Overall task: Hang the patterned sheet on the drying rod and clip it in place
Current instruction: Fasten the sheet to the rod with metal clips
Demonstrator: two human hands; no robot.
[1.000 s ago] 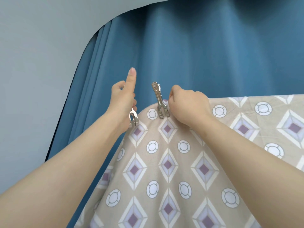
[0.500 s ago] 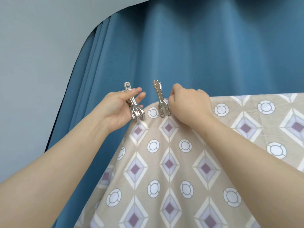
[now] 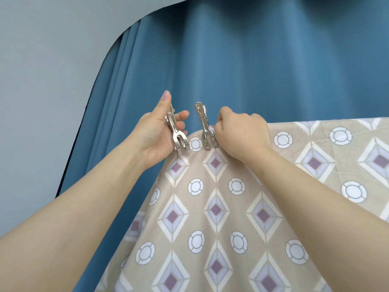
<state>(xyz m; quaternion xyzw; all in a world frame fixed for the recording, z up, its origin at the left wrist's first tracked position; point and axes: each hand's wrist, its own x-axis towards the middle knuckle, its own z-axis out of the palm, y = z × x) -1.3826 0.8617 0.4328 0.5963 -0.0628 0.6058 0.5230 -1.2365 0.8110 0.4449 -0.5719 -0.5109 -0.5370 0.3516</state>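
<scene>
Presently, head view, the only feed I have from here.

1. Sheet (image 3: pixel 231 207): beige, printed with purple diamonds and white rings. It is draped over a high line running from mid-frame to the right edge. The rod lies hidden under the fold, so I cannot see it. The cloth falls toward the camera and fills the lower right.

2. Clamped clip (image 3: pixel 207 131): metal, with its forked end down and set on the top fold of the sheet. Its handles stand up, tilted a little to the left.

3. Held clip (image 3: pixel 179 135): the same kind, left of the clamped clip and near it. Its forked end points down and touches the sheet's top left corner. I cannot tell whether it bites the cloth.

4. Left hand (image 3: pixel 156 135): palm toward the camera, thumb straight up. The fingers curl round the handles, so the grip is closed on the held clip.

5. Right hand (image 3: pixel 242 133): back toward the camera, just beside the clamped clip on its right. The fingers are curled tight on the top fold, so the grip is closed on the sheet.

6. Curtain (image 3: pixel 252 60): blue and pleated, hanging behind both hands.

7. Wall (image 3: pixel 42 81): pale grey, at the left of the curtain.
</scene>
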